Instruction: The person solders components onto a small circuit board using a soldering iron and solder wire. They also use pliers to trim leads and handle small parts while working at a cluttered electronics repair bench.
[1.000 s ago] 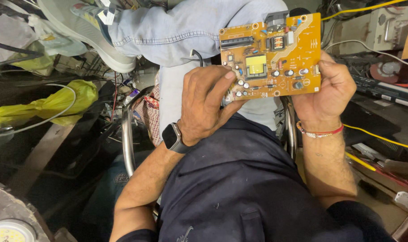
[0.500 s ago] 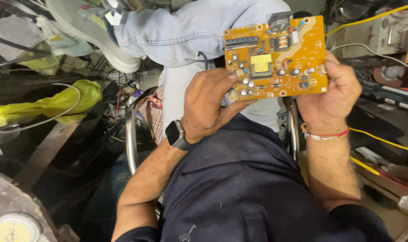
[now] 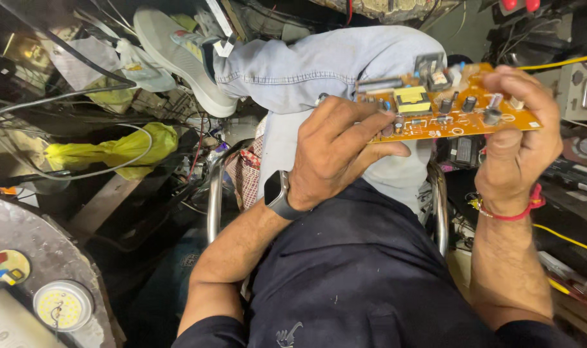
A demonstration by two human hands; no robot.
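Observation:
An orange circuit board (image 3: 445, 113) with a yellow transformer, capacitors and other parts is held up over my lap, tilted almost edge-on to the camera. My left hand (image 3: 338, 148) grips its left end, fingers spread across the component side; a dark smartwatch sits on that wrist. My right hand (image 3: 519, 142) clasps the board's right end, thumb on top; a red thread bracelet circles that wrist. Both hands hold the board above my dark shirt and my crossed leg in light blue jeans (image 3: 319, 67).
A grey sneaker (image 3: 177, 55) on my raised foot points up left. A yellow plastic bag (image 3: 113, 151) and cables lie at left. A round LED disc (image 3: 63, 305) rests on a grey surface at lower left. Yellow wires (image 3: 564, 238) and equipment crowd the right side.
The board has tilted from facing the camera to nearly edge-on. My right hand shifted from behind the board to gripping its right end from above. The camera view has moved closer.

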